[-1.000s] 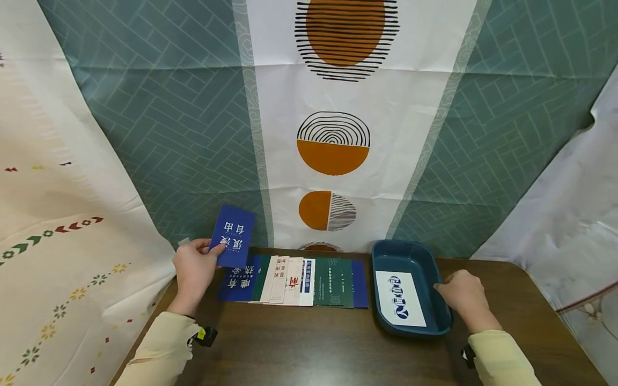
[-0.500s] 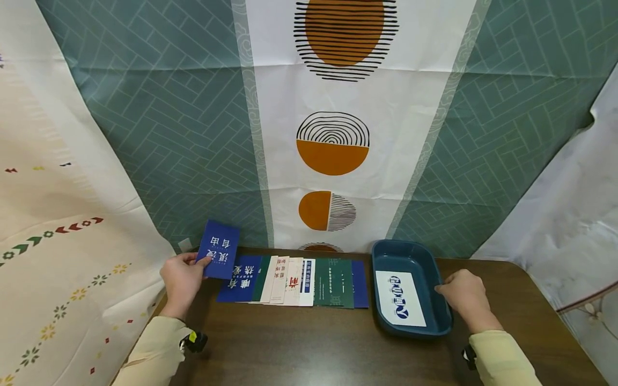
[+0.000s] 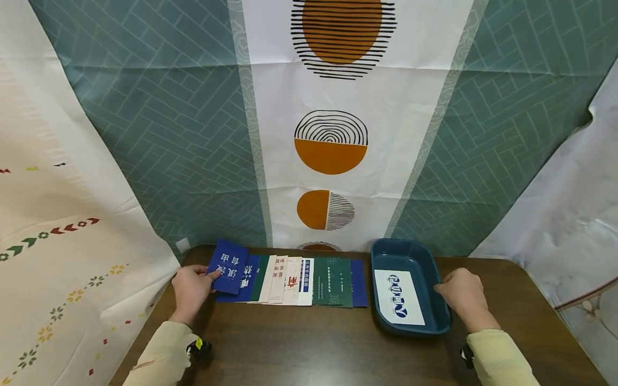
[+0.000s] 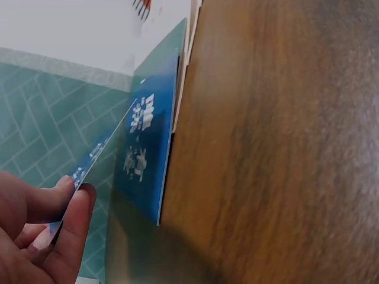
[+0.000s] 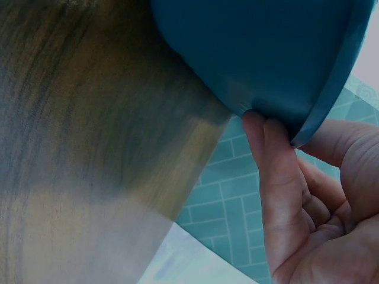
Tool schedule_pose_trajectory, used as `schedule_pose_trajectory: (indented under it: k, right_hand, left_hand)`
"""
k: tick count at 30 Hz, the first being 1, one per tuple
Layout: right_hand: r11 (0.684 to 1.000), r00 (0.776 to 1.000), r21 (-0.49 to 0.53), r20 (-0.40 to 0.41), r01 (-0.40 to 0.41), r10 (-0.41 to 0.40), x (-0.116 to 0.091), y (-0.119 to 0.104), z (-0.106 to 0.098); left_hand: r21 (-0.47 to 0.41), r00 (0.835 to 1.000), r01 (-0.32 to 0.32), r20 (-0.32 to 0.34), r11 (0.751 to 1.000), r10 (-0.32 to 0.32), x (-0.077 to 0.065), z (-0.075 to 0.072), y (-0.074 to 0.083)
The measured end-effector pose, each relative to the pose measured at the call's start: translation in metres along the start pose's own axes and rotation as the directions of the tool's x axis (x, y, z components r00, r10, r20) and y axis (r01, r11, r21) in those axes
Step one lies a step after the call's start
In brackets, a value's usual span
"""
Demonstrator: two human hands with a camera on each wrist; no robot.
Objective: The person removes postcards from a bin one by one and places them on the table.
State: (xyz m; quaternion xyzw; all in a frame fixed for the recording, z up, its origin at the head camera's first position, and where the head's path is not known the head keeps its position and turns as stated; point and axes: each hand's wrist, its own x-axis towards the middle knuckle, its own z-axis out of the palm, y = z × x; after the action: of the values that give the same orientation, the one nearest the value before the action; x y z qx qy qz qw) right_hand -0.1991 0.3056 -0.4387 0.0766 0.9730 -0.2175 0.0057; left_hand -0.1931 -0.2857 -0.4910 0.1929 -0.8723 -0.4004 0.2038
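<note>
My left hand (image 3: 190,292) pinches a dark blue card (image 3: 228,268) with white characters by its left side, between thumb and fingers. In the left wrist view that card (image 4: 98,155) is tilted, nearly edge-on, over another blue card (image 4: 145,142) that lies flat at the left end of an overlapping row. Whether the two touch at the far edge I cannot tell. My right hand (image 3: 463,295) grips the right rim of a dark teal tray (image 3: 405,256), thumb on one side and fingers on the other. A white card (image 3: 399,297) with blue lettering lies inside the tray.
The row continues rightward with cream and white cards (image 3: 292,281), a green card (image 3: 333,281) and a blue one (image 3: 358,283) beside the tray. A patterned cloth (image 3: 328,161) hangs behind the brown table (image 3: 299,343). White cloths flank both sides.
My left hand first moved left and down with the blue card, then slightly right, lowering it over the row's left end. My right hand stays on the tray rim.
</note>
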Motion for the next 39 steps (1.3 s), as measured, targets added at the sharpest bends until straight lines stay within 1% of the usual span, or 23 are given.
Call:
schedule_pose_trajectory:
  k: [3,7,10,16,19,23,26,32,34,37,39]
  right_hand:
    - [1.000,1.000,0.003,0.003,-0.018,0.018,0.000,-0.001,0.000]
    - [0.999,0.999,0.010,0.016,-0.039,0.038,0.000,-0.002,0.000]
    - [0.999,0.999,0.010,0.020,-0.042,0.042,0.000,-0.003,0.000]
    - [0.999,0.999,0.007,0.021,-0.035,0.035,-0.001,-0.003,0.002]
    - [0.999,0.999,0.004,0.020,-0.037,0.036,-0.001,-0.003,0.003]
    - [1.000,1.000,0.000,0.001,-0.029,0.029,0.000,-0.002,0.002]
    - [1.000,1.000,0.000,-0.010,-0.026,0.026,0.000,-0.001,0.002]
    - [1.000,1.000,-0.004,-0.021,-0.011,0.011,0.000,-0.003,0.002]
    - [1.000,1.000,-0.004,-0.027,-0.016,0.015,-0.001,-0.003,0.002]
    - [1.000,0.999,-0.012,-0.044,-0.023,0.023,-0.002,-0.004,0.005]
    - [1.000,0.998,-0.015,-0.052,-0.023,0.022,-0.002,-0.006,0.008]
  left_hand:
    - [0.018,1.000,0.017,0.016,1.000,-0.017,-0.001,0.003,-0.001]
    - [0.060,1.000,0.022,0.021,0.998,-0.023,-0.003,0.005,-0.002]
    - [0.115,1.000,0.013,0.023,0.993,-0.015,-0.004,0.006,-0.004]
    - [0.258,1.000,-0.020,0.016,0.966,0.016,-0.008,0.005,-0.009]
    - [0.308,0.999,-0.020,0.048,0.951,0.005,-0.008,0.005,-0.009]
    - [0.370,0.995,-0.022,0.101,0.929,-0.017,-0.007,0.006,-0.004]
    - [0.401,0.992,-0.020,0.123,0.916,-0.032,-0.007,0.005,0.000]
    - [0.439,0.989,0.016,0.127,0.898,-0.080,-0.006,0.004,0.004]
    - [0.448,0.989,0.029,0.120,0.894,-0.092,-0.008,0.006,0.007]
    - [0.454,0.994,0.011,0.092,0.891,-0.059,-0.010,0.013,0.017]
    - [0.438,0.998,-0.019,0.063,0.899,-0.009,-0.012,0.020,0.028]
